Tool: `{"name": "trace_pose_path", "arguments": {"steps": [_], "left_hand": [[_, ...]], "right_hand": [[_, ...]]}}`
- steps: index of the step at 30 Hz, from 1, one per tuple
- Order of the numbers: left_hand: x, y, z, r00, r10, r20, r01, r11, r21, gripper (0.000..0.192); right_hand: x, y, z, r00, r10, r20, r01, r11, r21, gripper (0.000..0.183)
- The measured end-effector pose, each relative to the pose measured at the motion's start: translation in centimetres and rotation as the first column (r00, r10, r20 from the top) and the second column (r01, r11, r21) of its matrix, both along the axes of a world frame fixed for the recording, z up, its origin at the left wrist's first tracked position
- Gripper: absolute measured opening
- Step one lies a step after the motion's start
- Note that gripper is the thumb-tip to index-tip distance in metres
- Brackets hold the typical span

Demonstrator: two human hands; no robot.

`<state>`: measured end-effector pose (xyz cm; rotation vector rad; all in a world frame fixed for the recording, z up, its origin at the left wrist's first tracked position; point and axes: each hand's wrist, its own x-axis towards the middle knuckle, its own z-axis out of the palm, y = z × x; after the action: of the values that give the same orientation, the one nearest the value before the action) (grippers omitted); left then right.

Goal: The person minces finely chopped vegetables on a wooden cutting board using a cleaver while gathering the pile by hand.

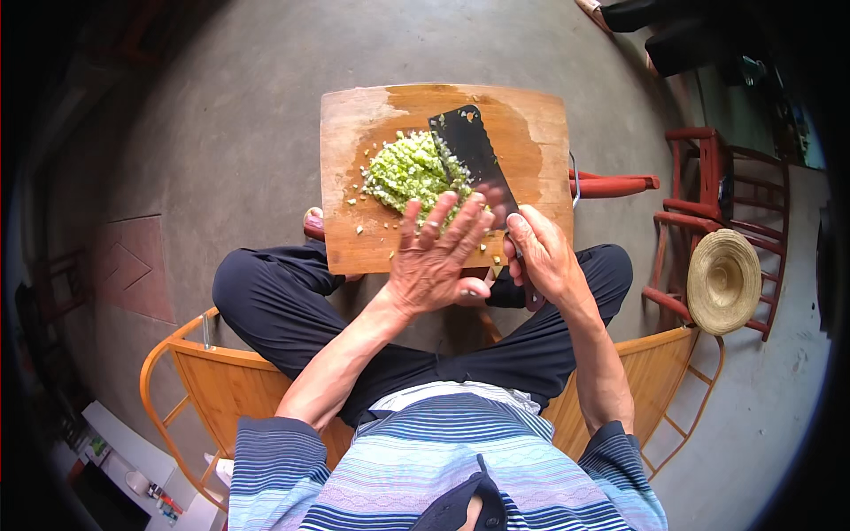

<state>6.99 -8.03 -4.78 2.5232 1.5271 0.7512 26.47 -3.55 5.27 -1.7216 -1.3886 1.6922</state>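
A mound of finely chopped pale green vegetable (408,169) lies on a wooden cutting board (358,239), with loose bits scattered around it. My right hand (548,255) grips the handle of a dark-bladed cleaver (468,143). The blade lies along the mound's right side, and chopped bits cling to it. My left hand (438,255) is spread over the board's near edge, its fingertips at the near side of the mound. Nothing shows in its grasp; whether the fingertips touch the vegetable is hard to tell.
I sit on a bamboo bench (226,375), knees on either side of the board. To the right stand red wooden chairs (690,212), a straw hat (724,282) on one. A red leg (614,186) sticks out beside the board. Another person's dark shoe (631,14) shows at upper right.
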Motion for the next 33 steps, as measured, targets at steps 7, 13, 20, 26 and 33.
{"name": "trace_pose_path", "arguments": {"steps": [7, 13, 20, 26, 33], "left_hand": [[0.6, 1.4, 0.7, 0.993, -0.072, -0.097, 0.06, 0.991, -0.118, 0.108], [-1.0, 3.6, 0.1, 0.993, 0.096, -0.073, -0.108, 0.975, -0.195, 0.115], [-1.4, 2.0, -0.6, 0.987, 0.024, -0.158, -0.056, 0.978, -0.2, 0.112], [2.6, -1.0, -0.3, 0.911, -0.307, -0.274, 0.302, 0.951, -0.063, 0.106], [2.1, 0.1, -0.6, 0.847, -0.411, -0.336, 0.411, 0.909, -0.074, 0.105]], "right_hand": [[1.1, -0.2, 0.9, 1.0, -0.017, -0.022, 0.015, 0.997, -0.08, 0.04], [2.4, -1.2, 1.4, 0.998, 0.063, 0.017, -0.061, 0.994, -0.088, 0.041], [4.4, -2.5, 0.4, 0.958, -0.102, 0.267, 0.058, 0.984, 0.167, 0.033], [5.7, -3.2, -1.5, 0.945, -0.146, 0.291, 0.072, 0.965, 0.252, 0.032], [5.6, -3.0, -1.0, 0.955, -0.154, 0.252, 0.106, 0.975, 0.193, 0.03]]}}
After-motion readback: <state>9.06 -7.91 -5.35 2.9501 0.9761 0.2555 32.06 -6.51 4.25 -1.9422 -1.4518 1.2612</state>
